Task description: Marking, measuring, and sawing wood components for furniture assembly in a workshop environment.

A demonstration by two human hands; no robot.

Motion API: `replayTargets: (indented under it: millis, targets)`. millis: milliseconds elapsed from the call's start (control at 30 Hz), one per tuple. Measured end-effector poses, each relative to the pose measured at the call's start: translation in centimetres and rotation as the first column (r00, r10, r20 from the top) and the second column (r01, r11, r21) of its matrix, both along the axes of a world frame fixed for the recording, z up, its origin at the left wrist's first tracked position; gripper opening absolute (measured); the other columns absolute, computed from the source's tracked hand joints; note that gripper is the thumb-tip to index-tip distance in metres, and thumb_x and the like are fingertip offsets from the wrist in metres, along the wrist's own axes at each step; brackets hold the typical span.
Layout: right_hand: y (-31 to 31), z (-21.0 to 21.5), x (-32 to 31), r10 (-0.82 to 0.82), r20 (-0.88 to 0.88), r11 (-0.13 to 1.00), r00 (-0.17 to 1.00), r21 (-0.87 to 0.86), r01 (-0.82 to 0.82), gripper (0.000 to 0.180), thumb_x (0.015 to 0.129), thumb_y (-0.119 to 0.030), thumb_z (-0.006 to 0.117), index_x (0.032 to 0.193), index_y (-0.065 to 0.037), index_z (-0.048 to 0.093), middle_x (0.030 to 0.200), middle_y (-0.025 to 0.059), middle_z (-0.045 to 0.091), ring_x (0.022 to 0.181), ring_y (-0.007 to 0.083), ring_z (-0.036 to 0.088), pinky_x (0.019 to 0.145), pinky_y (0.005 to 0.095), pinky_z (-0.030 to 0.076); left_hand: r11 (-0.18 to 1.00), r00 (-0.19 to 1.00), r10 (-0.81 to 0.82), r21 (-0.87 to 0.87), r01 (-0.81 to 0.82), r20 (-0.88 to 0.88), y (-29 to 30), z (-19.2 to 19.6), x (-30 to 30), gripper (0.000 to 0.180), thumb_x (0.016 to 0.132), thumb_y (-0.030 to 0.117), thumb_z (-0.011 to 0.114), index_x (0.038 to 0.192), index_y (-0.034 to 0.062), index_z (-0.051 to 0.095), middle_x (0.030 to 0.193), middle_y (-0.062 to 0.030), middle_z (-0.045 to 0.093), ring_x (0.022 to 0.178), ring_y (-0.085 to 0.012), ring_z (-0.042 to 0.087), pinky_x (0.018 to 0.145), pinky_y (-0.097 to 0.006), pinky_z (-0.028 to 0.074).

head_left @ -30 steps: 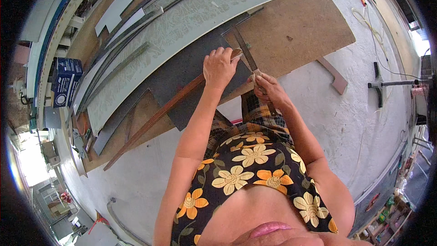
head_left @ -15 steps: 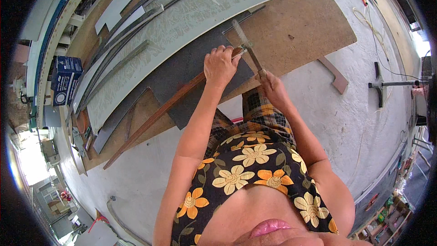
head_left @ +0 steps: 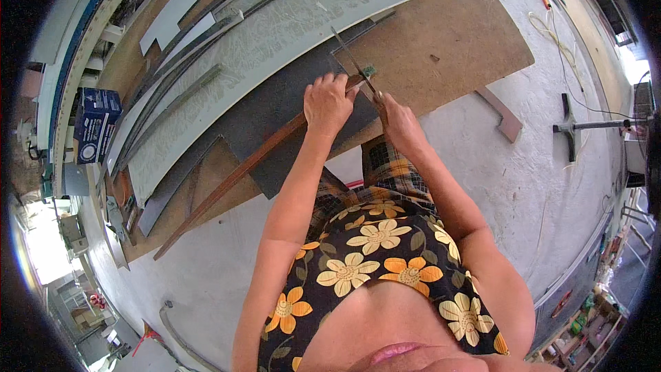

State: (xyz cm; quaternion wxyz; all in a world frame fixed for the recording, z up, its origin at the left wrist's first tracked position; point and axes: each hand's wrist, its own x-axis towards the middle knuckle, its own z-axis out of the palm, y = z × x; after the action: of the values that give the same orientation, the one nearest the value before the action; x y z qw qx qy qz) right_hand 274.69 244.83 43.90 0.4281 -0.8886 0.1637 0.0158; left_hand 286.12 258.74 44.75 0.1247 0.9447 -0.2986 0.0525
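Note:
My left hand presses down on the near end of a long reddish-brown wooden strip. The strip runs diagonally down to the left across a dark grey sheet. My right hand grips the handle of a thin-bladed saw. The saw's blade crosses the strip's end just right of my left fingers and points away from me. Both lie on a large brown board on the floor.
A long pale patterned panel and several grey strips lie beyond the dark sheet. A blue box stands at the left. On the concrete floor to the right are a short wooden block, a metal stand and a cable.
The saw blade has slid forward, away from me, across the strip's end. My right hand followed it, while my left hand stayed on the strip.

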Motion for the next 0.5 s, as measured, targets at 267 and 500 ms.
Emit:
replayTargets:
  millis: [267,500]
  targets:
    - [-0.2,0.3,-0.2,-0.012,-0.010,1.000,1.000,-0.028,0.012,0.017,0.092,-0.011,0.047,0.108,-0.004,0.045,0.088,0.0312,0.062,0.089,0.0523,0.057,0.072,0.0583,0.044,1.000,1.000,-0.012,-0.008,0.012,0.007,0.0,0.0,-0.2,0.029,0.083,0.033,0.072,0.096,0.0075,0.068,0.089,-0.0099,0.066,0.089,-0.0275,0.064,0.076,-0.042,0.049]
    - [0.2,-1.1,-3.1,0.002,0.009,1.000,1.000,-0.031,-0.002,0.018,0.094,-0.014,0.045,0.111,-0.006,0.047,0.088,0.0314,0.062,0.088,0.0530,0.057,0.074,0.0582,0.044,1.000,0.999,0.016,0.009,-0.016,-0.033,0.3,-0.1,-0.1,0.034,0.084,0.038,0.069,0.098,0.0072,0.066,0.093,-0.0114,0.065,0.092,-0.0307,0.064,0.077,-0.044,0.049]
